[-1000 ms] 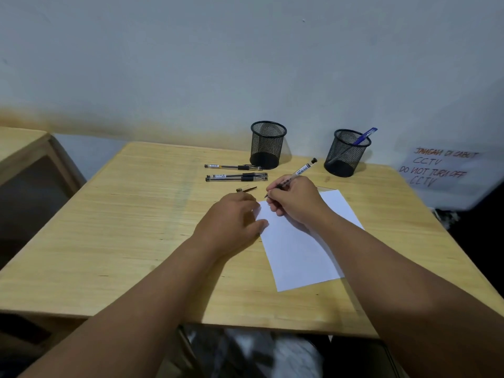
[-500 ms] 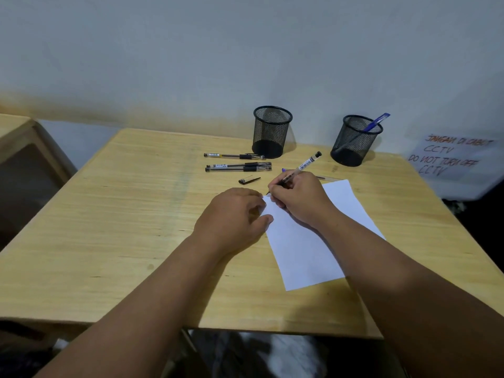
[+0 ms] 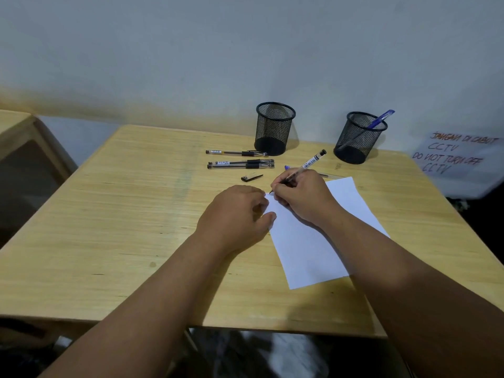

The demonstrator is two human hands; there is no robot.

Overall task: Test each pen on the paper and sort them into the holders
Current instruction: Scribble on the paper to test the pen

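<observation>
Little has moved since half a second back: both hands sit where they were, and the pen tip has stayed at the top-left corner of the sheet.

Right hand (image 3: 300, 197) is curled round a clear-barrelled pen (image 3: 302, 168), fingers pinching it low near the nib, tip touching the paper (image 3: 308, 241) at its far-left corner; barrel slants up and to the right, black end cap in the air. Left hand (image 3: 237, 216) rests on the sheet's left edge, fingers loosely bent and pressing down, thumb on the paper, gripping nothing.

Just beyond the left hand lies a loose black cap (image 3: 251, 177) on the table (image 3: 131, 214). Past that, three capped black pens: two (image 3: 241, 164) side by side and touching, a third (image 3: 236, 153) a bit farther back, its tip end near the left holder's base. Behind the right hand a blue-ended pen (image 3: 287, 167) peeks out, mostly hidden (only the end and a clear stretch show).

Containers: left mesh holder (image 3: 275, 129) stands upright near the wall, nothing seen inside. Right mesh holder (image 3: 358, 137), well apart from it, holds one blue pen (image 3: 380, 119) leaning against the right rim, top poking out.

On the wall at right, a handwritten paper sign (image 3: 458, 156) reads "DO NOT TURN OFF CCTV". Another wooden table (image 3: 16, 126) is at far left.
</observation>
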